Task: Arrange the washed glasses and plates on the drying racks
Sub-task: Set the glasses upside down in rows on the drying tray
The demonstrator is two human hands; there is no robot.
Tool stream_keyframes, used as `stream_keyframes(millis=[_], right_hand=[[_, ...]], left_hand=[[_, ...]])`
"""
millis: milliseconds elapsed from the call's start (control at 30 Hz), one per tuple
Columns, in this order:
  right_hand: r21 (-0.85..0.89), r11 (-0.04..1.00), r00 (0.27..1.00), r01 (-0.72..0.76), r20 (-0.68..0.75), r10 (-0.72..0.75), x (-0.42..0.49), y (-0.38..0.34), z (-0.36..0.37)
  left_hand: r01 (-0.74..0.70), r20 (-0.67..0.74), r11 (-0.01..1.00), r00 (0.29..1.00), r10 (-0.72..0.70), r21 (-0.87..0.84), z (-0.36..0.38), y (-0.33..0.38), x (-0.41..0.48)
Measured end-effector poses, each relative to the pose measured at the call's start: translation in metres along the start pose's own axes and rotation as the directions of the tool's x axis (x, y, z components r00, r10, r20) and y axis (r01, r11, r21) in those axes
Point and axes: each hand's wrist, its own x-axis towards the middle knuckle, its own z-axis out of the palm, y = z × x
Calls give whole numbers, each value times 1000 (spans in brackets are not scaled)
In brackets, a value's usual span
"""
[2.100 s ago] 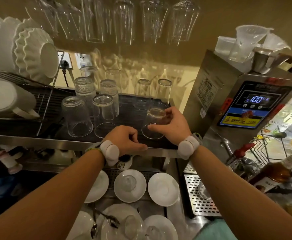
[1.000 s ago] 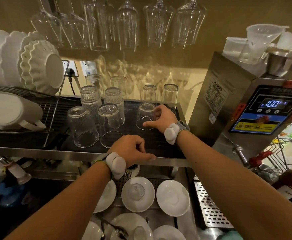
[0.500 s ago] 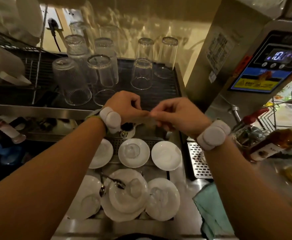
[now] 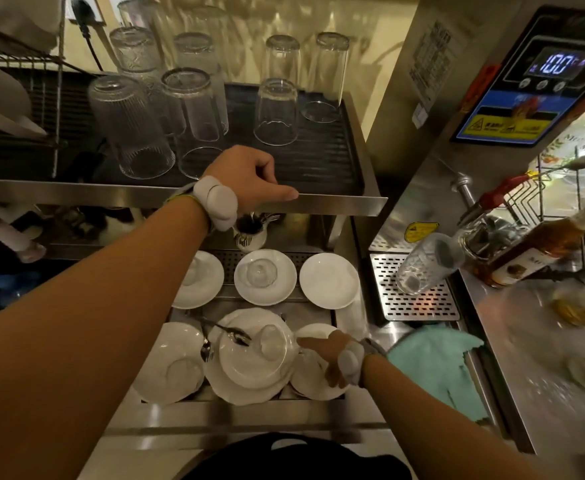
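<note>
Several upturned clear glasses (image 4: 276, 112) stand on the black ribbed drying tray (image 4: 322, 161) of the upper shelf. My left hand (image 4: 249, 181) rests on that shelf's steel front edge, fingers curled, thumb lying along the edge, holding nothing. Below, white saucers (image 4: 329, 280) and a stack of plates (image 4: 249, 372) lie on the lower rack, some with small upturned glasses (image 4: 273, 341) on them. My right hand (image 4: 332, 358) reaches down over the lower right plate (image 4: 313, 386). Its fingers spread down onto the plate, and what lies beneath them is hidden.
Two spoons (image 4: 228, 332) lie on the plate stack. A hot-water boiler (image 4: 526, 81) stands at right, with a textured glass (image 4: 426, 261) on its perforated drip grate (image 4: 419, 303). A teal cloth (image 4: 436, 365) and a syrup bottle (image 4: 543, 244) lie further right.
My right hand set a glass upturned on the tray, drew back, and has dropped to the lower right plate. My left hand stayed on the shelf edge. The view tilted downward.
</note>
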Motion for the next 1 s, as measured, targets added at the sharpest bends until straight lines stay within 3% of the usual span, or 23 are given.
stream_keyframes(millis=[133, 500, 700, 800, 900, 1000], right_hand=[[22, 1000, 1000, 10, -26, -9, 11, -4, 10], [52, 999, 996, 6, 84, -11, -5, -13, -6], [172, 945, 951, 277, 91, -295, -66, -65, -72], [195, 871, 880, 451, 70, -471, -112, -109, -118], [329, 694, 733, 641, 8, -680, -159, -144, -162], [330, 506, 583, 797, -204, -786, -181, -170, -195]], left_hand=[[-4, 2, 1000, 1000, 4, 0, 0, 0, 0], [-9, -9, 1000, 1000, 8, -10, 0, 1, -1], [-13, -5, 1000, 1000, 13, -2, 0, -2, 0], [-13, 5, 1000, 1000, 13, -14, 0, -3, 0], [10, 13, 999, 1000, -9, -42, -2, -2, -1], [36, 15, 998, 999, -36, -43, 0, -5, 0]])
